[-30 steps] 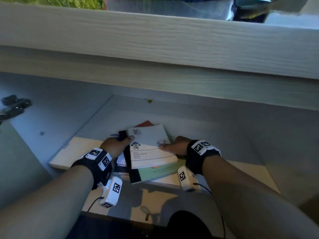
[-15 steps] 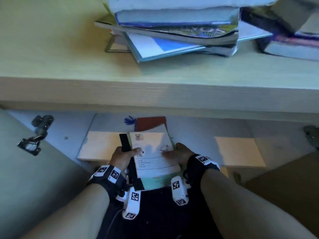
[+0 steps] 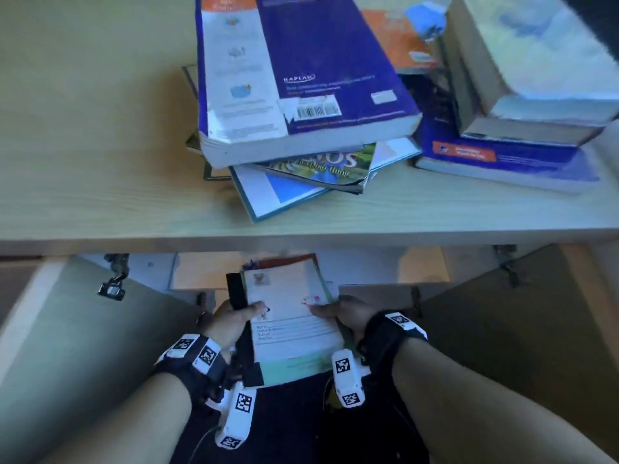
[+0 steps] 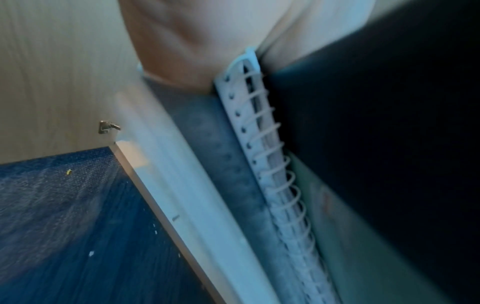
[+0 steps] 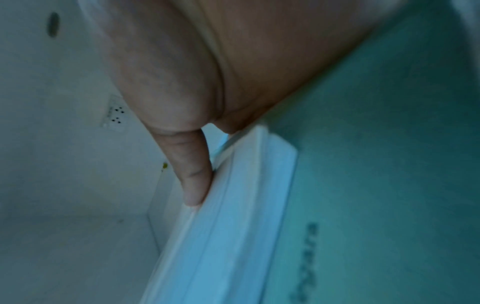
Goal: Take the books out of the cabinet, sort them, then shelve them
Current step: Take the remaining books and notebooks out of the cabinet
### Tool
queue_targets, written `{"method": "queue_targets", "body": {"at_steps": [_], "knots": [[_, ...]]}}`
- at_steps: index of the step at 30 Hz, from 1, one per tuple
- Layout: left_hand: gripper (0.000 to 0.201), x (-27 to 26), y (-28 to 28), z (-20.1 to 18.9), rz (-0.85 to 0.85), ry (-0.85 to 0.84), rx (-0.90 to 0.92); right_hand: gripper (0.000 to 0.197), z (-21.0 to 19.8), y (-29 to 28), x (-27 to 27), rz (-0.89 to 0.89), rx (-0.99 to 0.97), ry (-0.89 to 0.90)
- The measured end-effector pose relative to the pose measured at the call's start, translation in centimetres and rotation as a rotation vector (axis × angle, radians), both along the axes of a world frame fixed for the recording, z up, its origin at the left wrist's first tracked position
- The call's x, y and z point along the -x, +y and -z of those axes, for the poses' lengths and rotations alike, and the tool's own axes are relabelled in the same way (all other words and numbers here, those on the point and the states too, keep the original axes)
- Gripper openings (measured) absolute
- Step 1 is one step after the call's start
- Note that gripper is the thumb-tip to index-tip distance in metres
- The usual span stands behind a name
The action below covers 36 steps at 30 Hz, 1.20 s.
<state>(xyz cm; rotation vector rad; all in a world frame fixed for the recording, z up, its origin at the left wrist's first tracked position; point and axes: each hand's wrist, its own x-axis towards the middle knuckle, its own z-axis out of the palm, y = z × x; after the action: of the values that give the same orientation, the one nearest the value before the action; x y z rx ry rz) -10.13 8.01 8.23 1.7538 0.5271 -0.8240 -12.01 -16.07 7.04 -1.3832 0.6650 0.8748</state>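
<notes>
A small stack of thin books (image 3: 289, 316), with a white exercise book on top, is held in front of the open cabinet, below the counter edge. My left hand (image 3: 234, 318) grips its left side with the thumb on the cover. My right hand (image 3: 338, 314) grips its right side the same way. In the left wrist view a spiral-bound notebook (image 4: 270, 164) lies in the stack beside a black cover. In the right wrist view my fingers (image 5: 193, 174) press the page edges of the stack (image 5: 233, 205), above a green cover.
On the wooden counter (image 3: 100, 145) lie two piles of books: a thick blue one (image 3: 301, 72) on several thinner ones, and a taller pile (image 3: 522, 95) at the right. Both cabinet doors (image 3: 83, 346) stand open. The cabinet floor (image 3: 385, 272) shows behind the stack.
Both hands have drawn the stack out of the cabinet toward me and lifted it. The view has tilted up, so the counter with its book piles has come into sight.
</notes>
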Motion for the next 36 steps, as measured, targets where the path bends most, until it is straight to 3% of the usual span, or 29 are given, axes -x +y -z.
{"method": "queue_targets", "body": {"at_steps": [3,8,14,16,17,18,21,25,28,31,34,36], "knots": [[0.026,2.4,1.9,-4.5,0.014,-0.034,0.020,0.062,-6.7,0.6,3.1,-0.005,-0.048,0.010],[0.008,7.0,5.4,-13.2,0.083,-0.157,0.110,0.037,-16.9,3.6,9.3,0.100,-0.087,-0.077],[0.056,11.3,11.4,-23.2,0.098,-0.252,0.344,0.051,-25.5,8.2,13.8,0.056,-0.051,-0.211],[0.082,12.0,13.4,-25.9,0.063,-0.249,0.436,0.053,-28.0,9.8,14.0,0.044,-0.042,-0.264],[0.099,12.1,14.3,-27.2,0.057,-0.273,0.419,0.052,-29.2,10.6,13.9,0.042,-0.050,-0.300],[0.101,12.0,15.2,-28.2,0.033,-0.305,0.397,0.049,-30.3,11.4,13.5,0.039,-0.064,-0.332],[0.054,11.0,17.1,-31.8,-0.040,-0.452,0.364,0.029,-33.0,13.6,10.7,0.001,-0.112,-0.420],[0.037,5.9,19.1,-33.6,-0.133,-0.532,0.335,0.005,-34.8,16.5,4.1,-0.051,-0.072,-0.518],[0.039,0.0,19.5,-33.4,-0.174,-0.532,0.288,0.012,-34.6,17.8,-2.3,-0.077,0.034,-0.555],[0.051,-6.0,19.4,-32.4,-0.184,-0.556,0.227,0.046,-33.7,18.1,-9.1,-0.134,0.103,-0.569],[0.072,-11.7,19.2,-31.0,-0.179,-0.559,0.148,0.050,-32.7,17.8,-14.8,-0.114,0.077,-0.564],[0.072,-14.7,18.9,-30.0,-0.163,-0.543,0.111,0.053,-32.4,17.6,-17.6,-0.119,0.074,-0.581]]}}
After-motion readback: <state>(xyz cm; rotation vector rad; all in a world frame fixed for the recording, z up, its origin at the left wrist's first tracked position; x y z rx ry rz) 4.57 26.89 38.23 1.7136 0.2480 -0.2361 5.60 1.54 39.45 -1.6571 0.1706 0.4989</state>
